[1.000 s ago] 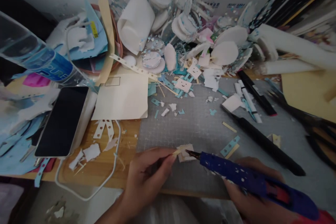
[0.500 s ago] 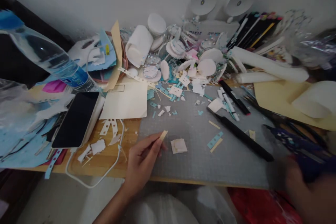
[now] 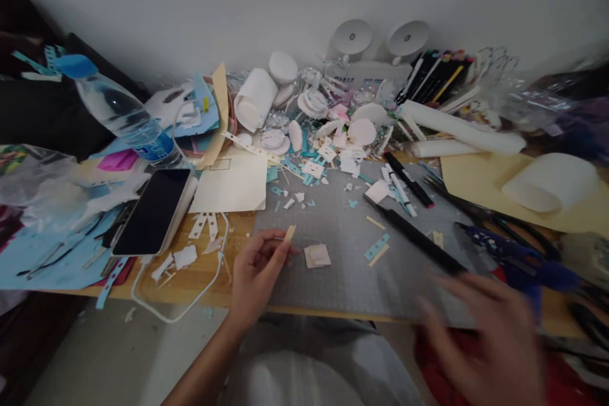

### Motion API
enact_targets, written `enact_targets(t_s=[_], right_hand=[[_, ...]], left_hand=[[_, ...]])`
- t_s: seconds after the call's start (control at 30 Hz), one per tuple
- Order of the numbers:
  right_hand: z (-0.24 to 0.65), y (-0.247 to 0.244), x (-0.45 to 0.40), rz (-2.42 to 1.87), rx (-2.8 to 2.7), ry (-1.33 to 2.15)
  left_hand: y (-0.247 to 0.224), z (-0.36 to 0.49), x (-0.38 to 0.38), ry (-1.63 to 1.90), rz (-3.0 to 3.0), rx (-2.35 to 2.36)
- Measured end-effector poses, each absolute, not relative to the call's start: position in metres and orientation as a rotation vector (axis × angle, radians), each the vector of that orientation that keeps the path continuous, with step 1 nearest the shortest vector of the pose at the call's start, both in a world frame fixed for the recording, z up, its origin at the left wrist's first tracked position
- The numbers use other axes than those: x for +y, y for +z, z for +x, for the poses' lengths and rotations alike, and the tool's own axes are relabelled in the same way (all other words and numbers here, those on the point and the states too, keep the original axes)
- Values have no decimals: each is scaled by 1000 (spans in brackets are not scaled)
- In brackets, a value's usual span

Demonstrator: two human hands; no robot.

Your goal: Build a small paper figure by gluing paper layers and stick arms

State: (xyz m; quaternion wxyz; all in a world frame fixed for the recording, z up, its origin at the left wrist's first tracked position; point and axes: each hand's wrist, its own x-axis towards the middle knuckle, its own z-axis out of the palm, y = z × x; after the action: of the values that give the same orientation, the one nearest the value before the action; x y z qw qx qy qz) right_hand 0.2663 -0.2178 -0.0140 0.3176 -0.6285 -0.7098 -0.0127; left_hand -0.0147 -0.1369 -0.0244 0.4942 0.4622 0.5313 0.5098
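My left hand [image 3: 259, 269] is closed, pinching a short cream paper strip [image 3: 290, 233] upright between thumb and fingers above the grey cutting mat [image 3: 342, 292]. Just right of its fingertips, a small square stack of pale paper [image 3: 317, 256] lies flat on the mat. My right hand [image 3: 490, 336], smeared by motion, hovers over the front right edge with fingers apart and nothing visible in them. Beyond it are a long black tool [image 3: 419, 238] and a dark blue glue gun [image 3: 518, 260]. A blue punched strip [image 3: 377, 246] lies mid-mat.
Paper scraps, white discs [image 3: 361, 132] and small smiling-face pieces [image 3: 314, 170] crowd the back. At left are a water bottle [image 3: 121, 111], a phone [image 3: 151, 212] and a white cable [image 3: 176, 319]. Scissors [image 3: 523, 235], markers [image 3: 412, 181] and a paper roll [image 3: 552, 181] occupy the right.
My right hand has come away from the glue gun and moved left toward the mat's front. My left hand still pinches the strip. The camera view has shifted slightly.
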Motion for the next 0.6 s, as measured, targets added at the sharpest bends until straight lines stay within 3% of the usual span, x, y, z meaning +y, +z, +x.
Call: enact_targets(t_s=[0.1,0.27,0.6], right_hand=[[222,-17,-172,-1388,-2300,296],[190,-14,-118,-1204,-2537,567],[188,-17,-91,-1149,-2213,1208]], left_hand=[[-26,-15,-138,1240,1115,1274],[-29,-18,-141,1256,1084,1282],[-32,-25,-132,1300,1111,1306]])
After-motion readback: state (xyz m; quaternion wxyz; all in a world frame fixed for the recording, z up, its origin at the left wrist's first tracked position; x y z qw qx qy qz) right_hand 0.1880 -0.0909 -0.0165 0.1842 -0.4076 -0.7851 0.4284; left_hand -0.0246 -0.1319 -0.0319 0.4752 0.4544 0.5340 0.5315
